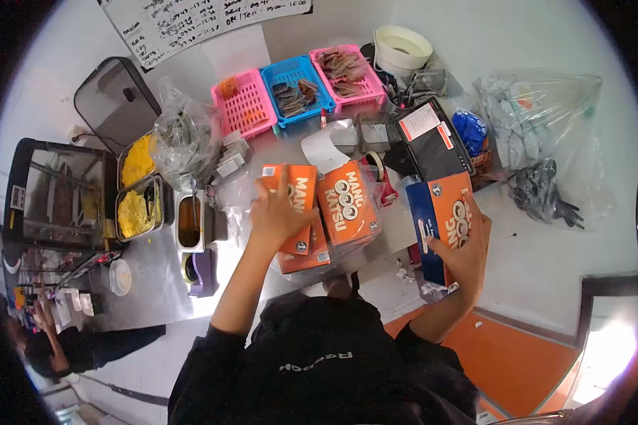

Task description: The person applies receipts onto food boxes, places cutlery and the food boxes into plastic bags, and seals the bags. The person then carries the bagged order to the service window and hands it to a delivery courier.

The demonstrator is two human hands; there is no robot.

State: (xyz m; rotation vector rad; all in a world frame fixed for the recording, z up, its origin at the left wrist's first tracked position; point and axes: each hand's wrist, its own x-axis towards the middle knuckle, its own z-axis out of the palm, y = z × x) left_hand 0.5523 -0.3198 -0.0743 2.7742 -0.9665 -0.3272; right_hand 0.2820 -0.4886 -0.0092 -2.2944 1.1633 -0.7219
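My left hand (276, 221) spans the top of an orange "KATSU" box (305, 183), fingers spread across it and thumb at its right edge. This box lies over another orange box (306, 262). Beside them on the table is a third orange box (349, 202) with the same lettering. Off to the right, my right hand (468, 256) grips a dark blue and orange box (424, 209) by its lower end, thumb on the near side and fingers around the far side. That box is tilted, its printed face partly covered by the hand.
Pink basket (242, 99), blue basket (298, 92) and another pink basket (346, 71) with packets stand at the back. Left are yellow food trays (136, 212), a sauce container (190, 225) and a tape dispenser (202, 275). A plastic bag (539, 120) hangs right. Another person (57, 347) is far left.
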